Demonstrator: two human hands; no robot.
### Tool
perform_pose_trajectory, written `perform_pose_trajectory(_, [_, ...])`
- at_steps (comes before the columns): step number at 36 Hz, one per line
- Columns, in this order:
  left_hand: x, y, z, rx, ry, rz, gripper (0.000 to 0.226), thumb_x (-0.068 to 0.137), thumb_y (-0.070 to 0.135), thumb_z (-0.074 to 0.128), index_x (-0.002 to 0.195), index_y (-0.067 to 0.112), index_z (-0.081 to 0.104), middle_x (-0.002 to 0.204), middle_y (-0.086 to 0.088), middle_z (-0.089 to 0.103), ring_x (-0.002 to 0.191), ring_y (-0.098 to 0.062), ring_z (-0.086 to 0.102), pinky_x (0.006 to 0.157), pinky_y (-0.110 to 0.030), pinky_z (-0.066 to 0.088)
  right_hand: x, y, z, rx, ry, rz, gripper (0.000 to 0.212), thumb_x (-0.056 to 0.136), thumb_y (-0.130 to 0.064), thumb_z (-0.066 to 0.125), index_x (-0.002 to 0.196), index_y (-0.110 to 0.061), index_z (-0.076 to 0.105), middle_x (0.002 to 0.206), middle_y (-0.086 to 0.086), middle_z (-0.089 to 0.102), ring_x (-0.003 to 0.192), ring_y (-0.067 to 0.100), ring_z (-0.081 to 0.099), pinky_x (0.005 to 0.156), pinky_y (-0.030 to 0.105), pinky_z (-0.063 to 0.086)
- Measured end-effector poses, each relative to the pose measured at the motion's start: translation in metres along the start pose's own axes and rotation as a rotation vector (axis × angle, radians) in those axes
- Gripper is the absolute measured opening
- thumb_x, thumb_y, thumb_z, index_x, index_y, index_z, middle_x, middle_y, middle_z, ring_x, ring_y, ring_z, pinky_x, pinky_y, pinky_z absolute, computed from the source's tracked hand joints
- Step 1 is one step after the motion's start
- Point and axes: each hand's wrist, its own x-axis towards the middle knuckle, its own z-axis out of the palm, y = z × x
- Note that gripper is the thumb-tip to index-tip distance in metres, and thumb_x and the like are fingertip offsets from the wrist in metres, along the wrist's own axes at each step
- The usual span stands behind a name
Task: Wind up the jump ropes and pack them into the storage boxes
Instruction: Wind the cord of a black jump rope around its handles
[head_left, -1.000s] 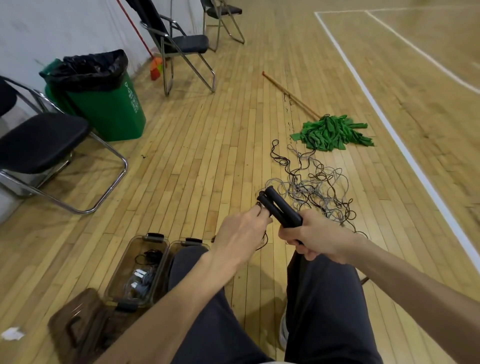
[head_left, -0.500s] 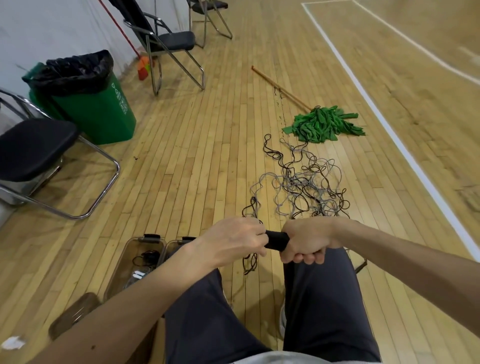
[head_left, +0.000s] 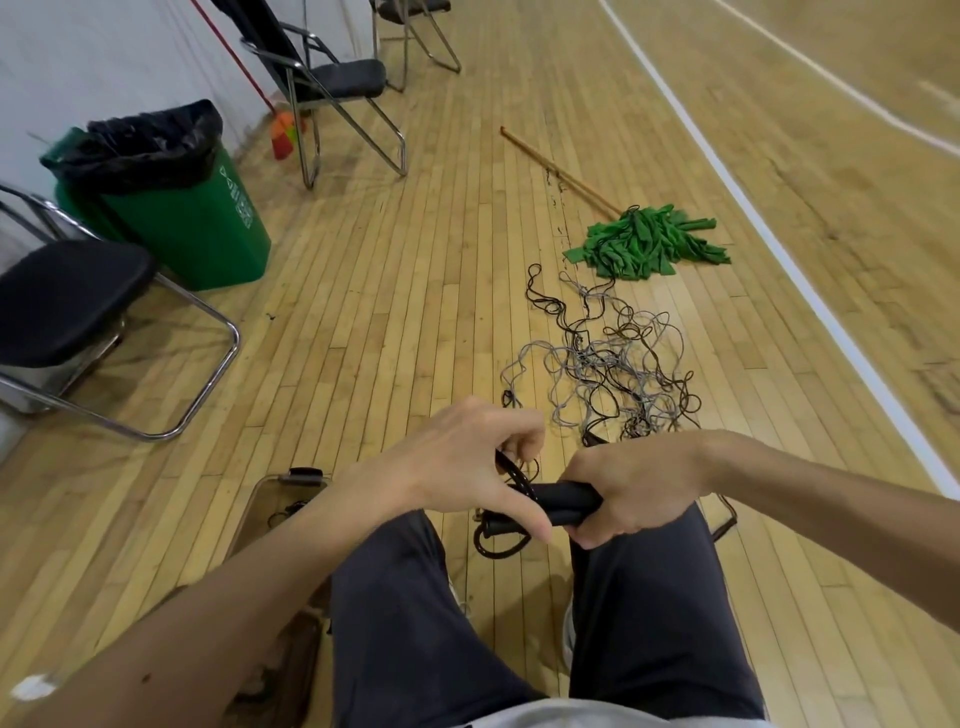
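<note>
Green waste bin (head_left: 176, 218), black liner fitted: ahead and well left of the grip. Black-seated folding chair (head_left: 67, 296): left of the grip, just beside the bin. Second folding chair (head_left: 343, 78): farther ahead-left, near the white wall (head_left: 78, 62). Orange broom head (head_left: 283, 137): between bin and second chair. Green mop (head_left: 644, 241): ahead of the grip, flat on the plank floor (head_left: 389, 312). White court line (head_left: 779, 249): right of the grip.

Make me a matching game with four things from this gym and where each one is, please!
Things
1. green plastic trash bin
2. green cloth mop head
3. tangled grey and black ropes
4. pair of black jump-rope handles

Places
A. gripped by the right hand
B. by the wall, lined with a black bag
C. sprawled loose on the wooden floor
D. at the end of a wooden stick

Pairs: 1-B, 2-D, 3-C, 4-A
</note>
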Motion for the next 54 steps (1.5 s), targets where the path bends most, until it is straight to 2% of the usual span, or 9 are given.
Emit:
perform_pose_trajectory(8, [0.003,0.014,-0.018,-0.601,-0.160,-0.069,0.036,0.079,0.005,0.082,0.071,0.018,0.049,0.070,-0.004,0.046,0.064,-0.018,0.041,0.060,-0.028,0.036,-0.014,-0.014,0.004,-0.085,0.113,-0.156,0.018,0.098,-0.022,0.063,0.083,-0.015,0.057,0.069,-0.002,0.053,0.059,0.011,0.045,0.058,0.027,0.039])
perform_pose_trajectory(14, [0.007,0.020,-0.030,-0.802,-0.089,-0.036,0.024,0.077,0.021,0.079,0.069,0.025,0.057,0.073,-0.012,0.053,0.066,-0.024,0.048,0.065,-0.044,0.041,-0.024,-0.024,0.001,-0.075,0.276,-0.279,0.028,0.100,-0.021,0.062,0.077,-0.032,0.049,0.061,-0.018,0.052,0.054,0.007,0.046,0.055,0.018,0.037])
perform_pose_trajectory(20, [0.010,0.024,-0.038,-0.835,0.003,0.005,0.023,0.076,0.040,0.078,0.074,0.022,0.064,0.071,-0.002,0.060,0.063,-0.017,0.054,0.059,-0.024,0.048,-0.021,-0.025,0.004,-0.140,0.509,-0.369,0.026,0.101,-0.030,0.060,0.085,-0.045,0.047,0.076,0.001,0.066,0.065,0.017,0.059,0.060,0.028,0.046])
perform_pose_trajectory(28, [0.015,0.021,-0.040,-0.945,0.054,0.023,0.010,0.077,0.031,0.077,0.077,0.021,0.072,0.082,0.004,0.060,0.067,-0.011,0.059,0.061,-0.023,0.050,-0.019,-0.019,0.005,-0.163,0.678,-0.384,0.017,0.101,-0.031,0.060,0.100,-0.047,0.052,0.068,-0.011,0.057,0.065,0.013,0.055,0.059,0.017,0.036])
perform_pose_trajectory(31, [0.016,0.015,-0.041,-0.955,0.050,-0.020,0.031,0.074,0.032,0.082,0.096,0.022,0.063,0.094,0.001,0.058,0.070,-0.014,0.061,0.061,-0.028,0.055,-0.017,-0.016,0.006,-0.172,0.711,-0.349,0.018,0.100,-0.035,0.059,0.114,-0.030,0.050,0.078,-0.008,0.063,0.070,0.014,0.056,0.062,0.022,0.040])
perform_pose_trajectory(37, [0.013,0.012,-0.045,-0.944,-0.017,-0.151,0.067,0.066,0.026,0.077,0.121,0.023,0.040,0.110,-0.009,0.050,0.073,-0.013,0.065,0.061,-0.027,0.057,-0.012,-0.017,0.012,-0.243,0.798,-0.397,0.056,0.100,-0.029,0.060,0.136,-0.039,0.019,0.098,-0.003,0.072,0.071,0.016,0.062,0.072,0.033,0.049])
perform_pose_trajectory(44, [0.014,-0.003,-0.040,-0.840,-0.013,-0.194,0.089,0.055,0.050,0.091,0.129,0.037,0.042,0.111,-0.006,0.053,0.077,-0.020,0.068,0.063,-0.033,0.058,-0.003,-0.010,0.014,-0.316,0.877,-0.448,0.035,0.099,-0.025,0.059,0.132,-0.032,0.051,0.083,-0.017,0.056,0.068,0.005,0.048,0.061,0.030,0.046])
perform_pose_trajectory(51, [0.010,0.007,-0.028,-0.706,0.148,-0.260,0.015,0.102,0.014,0.052,0.117,0.015,0.055,0.079,-0.001,0.064,0.058,-0.014,0.058,0.055,-0.032,0.047,-0.002,-0.008,0.002,0.051,0.897,-0.434,0.025,0.099,-0.019,0.063,0.120,-0.031,0.058,0.075,-0.017,0.063,0.060,0.008,0.055,0.057,0.018,0.040])
perform_pose_trajectory(54, [0.010,0.006,-0.023,-0.656,0.167,-0.315,0.033,0.105,0.033,0.042,0.102,0.009,0.064,0.066,0.001,0.059,0.054,-0.013,0.054,0.052,-0.029,0.042,-0.006,-0.001,-0.012,0.301,0.914,-0.381,0.024,0.096,-0.013,0.067,0.108,-0.033,0.061,0.064,-0.016,0.053,0.052,0.005,0.045,0.052,0.019,0.037])
